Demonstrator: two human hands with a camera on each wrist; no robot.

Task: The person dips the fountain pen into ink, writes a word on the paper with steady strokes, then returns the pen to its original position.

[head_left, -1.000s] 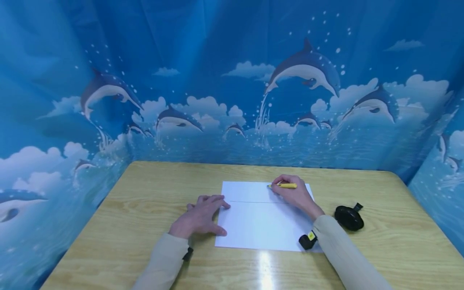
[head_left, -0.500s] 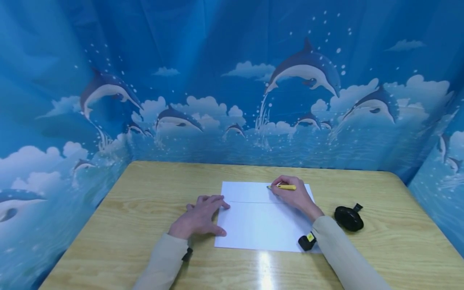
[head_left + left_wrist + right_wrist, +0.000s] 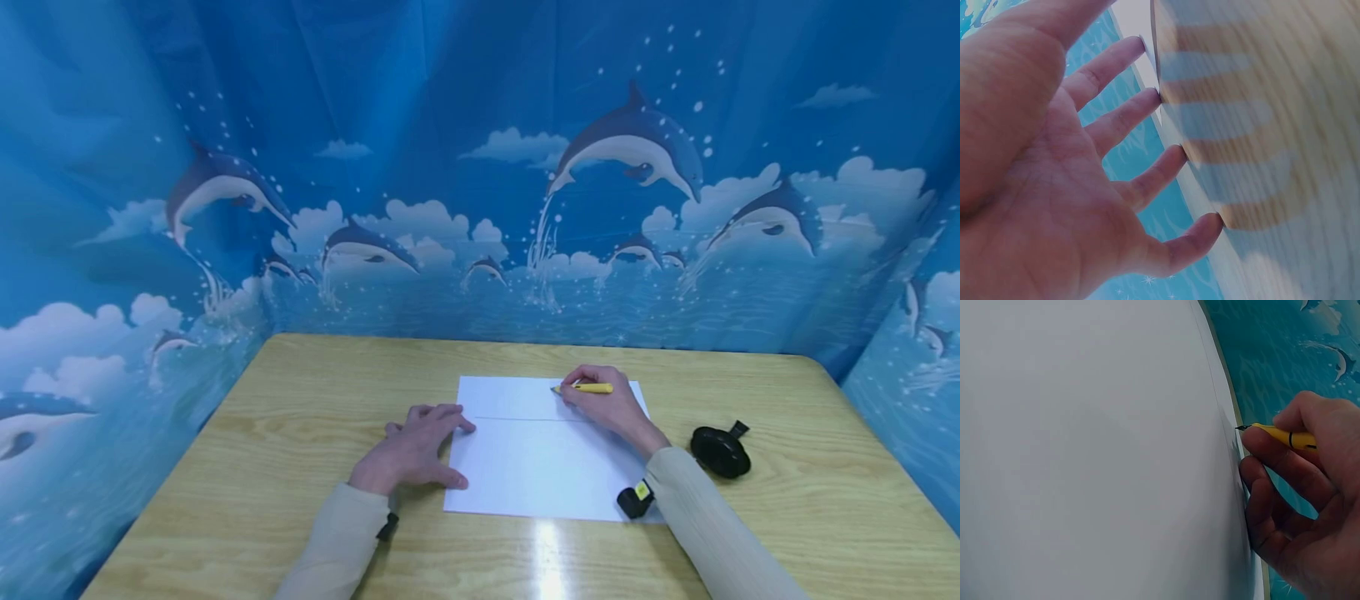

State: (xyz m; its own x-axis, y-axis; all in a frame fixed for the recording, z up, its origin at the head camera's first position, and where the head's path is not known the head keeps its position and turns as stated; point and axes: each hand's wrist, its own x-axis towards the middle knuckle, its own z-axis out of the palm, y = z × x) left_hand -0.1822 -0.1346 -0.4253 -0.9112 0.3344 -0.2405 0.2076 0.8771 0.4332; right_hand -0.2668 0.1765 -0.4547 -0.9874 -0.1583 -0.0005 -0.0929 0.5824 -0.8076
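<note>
A white sheet of paper (image 3: 540, 467) lies on the wooden table, with one thin dark line (image 3: 525, 419) running across its upper part. My right hand (image 3: 606, 402) pinches a yellow fountain pen (image 3: 595, 387) between thumb and fingers over the upper right of the sheet. In the right wrist view the dark nib of the fountain pen (image 3: 1279, 434) points left, close over the paper (image 3: 1097, 450). At the sheet's left edge, my left hand (image 3: 412, 450) rests with fingers spread, its index finger and thumb on the paper. The left wrist view shows the fingertips (image 3: 1202, 234) of the other fingers touching down.
To the right of the sheet sits a black oval object (image 3: 722, 452) with a short tab. A black wrist device (image 3: 636, 500) on the right sleeve overlaps the paper's lower right corner. Behind the wooden table (image 3: 322, 375) hangs a blue dolphin-print curtain (image 3: 450, 183).
My right hand and the fountain pen have shifted very slightly toward the near side of the sheet. The left hand stays in place.
</note>
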